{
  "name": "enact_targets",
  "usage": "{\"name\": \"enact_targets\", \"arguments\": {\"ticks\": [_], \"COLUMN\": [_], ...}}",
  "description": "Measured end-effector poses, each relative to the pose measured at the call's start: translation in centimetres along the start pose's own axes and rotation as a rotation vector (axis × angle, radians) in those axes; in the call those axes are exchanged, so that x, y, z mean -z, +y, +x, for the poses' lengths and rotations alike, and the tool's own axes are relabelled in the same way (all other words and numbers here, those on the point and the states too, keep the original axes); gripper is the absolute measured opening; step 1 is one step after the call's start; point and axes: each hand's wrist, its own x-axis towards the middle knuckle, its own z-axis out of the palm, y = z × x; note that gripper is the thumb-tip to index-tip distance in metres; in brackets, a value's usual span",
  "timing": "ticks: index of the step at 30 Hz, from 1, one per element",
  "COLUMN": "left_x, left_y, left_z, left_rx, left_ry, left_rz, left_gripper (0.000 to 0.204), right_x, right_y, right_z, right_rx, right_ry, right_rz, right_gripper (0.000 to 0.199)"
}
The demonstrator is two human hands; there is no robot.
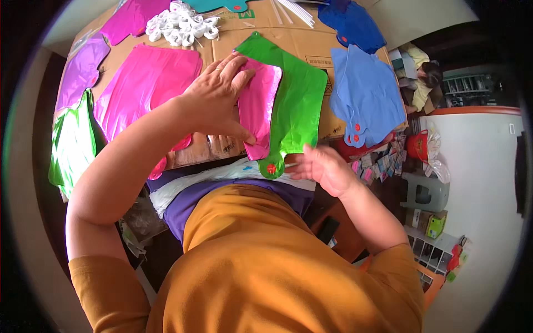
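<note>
A shiny pink foil sheet, folded into a narrow strip, lies on a larger flat green foil sheet. My left hand rests spread on the pink strip, its thumb near the lower end and its fingers near the top. At the green sheet's near end, a rounded tab with a red dot hangs past the cardboard's edge. Beside that tab is my right hand, fingers apart and slightly blurred, holding nothing visible. A stack of bright pink foil sheets lies left of my left hand.
Cardboard covers the work surface. Blue sheets lie right, purple and green ones left. Small white rolls and white sticks sit at the back. Another person is at the far right.
</note>
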Motion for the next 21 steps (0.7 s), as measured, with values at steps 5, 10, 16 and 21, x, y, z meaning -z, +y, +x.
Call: {"name": "enact_targets", "arguments": {"ticks": [5, 10, 16, 21], "left_x": [0.5, 0.6, 0.7, 0.6], "left_y": [0.6, 1.1, 1.2, 0.9], "left_z": [-0.2, -0.1, -0.1, 0.0], "left_rx": [0.005, 0.017, 0.059, 0.000], "left_ry": [-0.043, -0.055, -0.119, -0.036], "left_rz": [0.065, 0.088, 0.056, 0.047], "left_gripper": [0.115, 0.115, 0.116, 0.116], "right_x": [-1.6, -0.7, -0.9, -0.9], "right_y": [-2.0, -4.6, -5.2, -5.0], "right_z": [-0.1, 0.9, 1.3, 1.2], "right_rx": [0.155, 0.151, 0.177, 0.182], "right_ry": [0.217, 0.220, 0.133, 0.148], "right_rz": [0.114, -0.390, -0.507, -0.468], "right_gripper": [0.040, 0.027, 0.024, 0.023]}}
